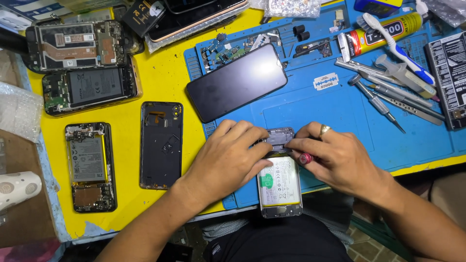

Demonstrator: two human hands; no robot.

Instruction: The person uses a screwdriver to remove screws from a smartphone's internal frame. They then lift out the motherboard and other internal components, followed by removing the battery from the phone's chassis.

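Note:
An opened phone (279, 187) with its white battery showing lies at the front edge of the blue work mat (315, 104). My left hand (228, 160) rests on the phone's left side, its fingers pressing the upper part. My right hand (335, 157) holds a small screwdriver with a red cap (306, 158), its fingertips at the phone's top end. A ring sits on one finger of that hand. A black phone screen (237, 81) lies face up just beyond both hands.
On the yellow table (160, 77) to the left lie a black back cover (161, 144) and several opened phones (91, 167). Screwdrivers and tweezers (388, 92), a glue tube (378, 34), a toothbrush, a razor blade (325, 81) and small parts crowd the mat's right and far side.

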